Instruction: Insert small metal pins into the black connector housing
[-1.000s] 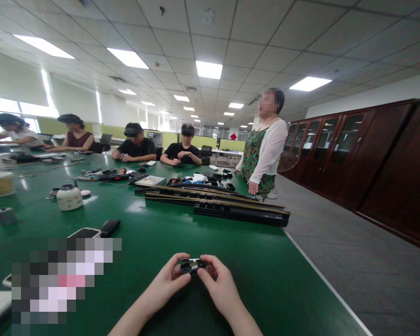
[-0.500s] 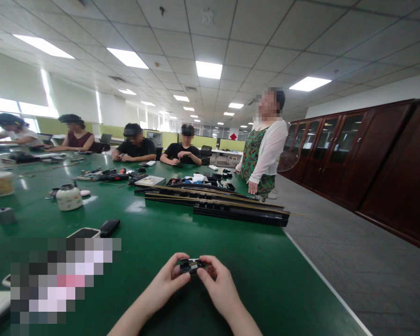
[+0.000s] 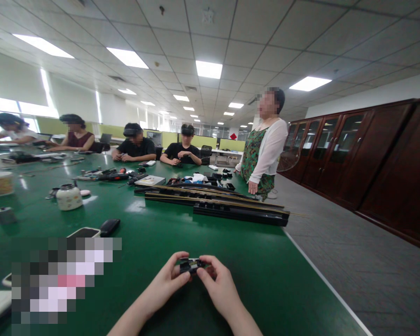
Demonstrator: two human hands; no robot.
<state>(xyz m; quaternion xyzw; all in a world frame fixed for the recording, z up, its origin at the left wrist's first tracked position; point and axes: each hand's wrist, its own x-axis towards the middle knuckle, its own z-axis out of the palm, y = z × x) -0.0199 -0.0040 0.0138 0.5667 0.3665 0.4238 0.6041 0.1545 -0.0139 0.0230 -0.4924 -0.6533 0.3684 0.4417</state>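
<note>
We hold a small black part (image 3: 192, 266) in a narrow pinch over the green table (image 3: 154, 242), our left hand (image 3: 171, 276) gripping it from nine o'clock and our right hand (image 3: 216, 276) from three, with long black strips (image 3: 241, 218) towards one o'clock and a pale jar (image 3: 69, 199) towards ten.

A small black part (image 3: 190, 267) with pale patches on it sits roughly crosswise between both hands (image 3: 171, 276) (image 3: 217, 276).

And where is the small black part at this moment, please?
In the head view, the black part is low, near the centre, held between the left hand and right hand over the table, nearer than the long rails.
</note>
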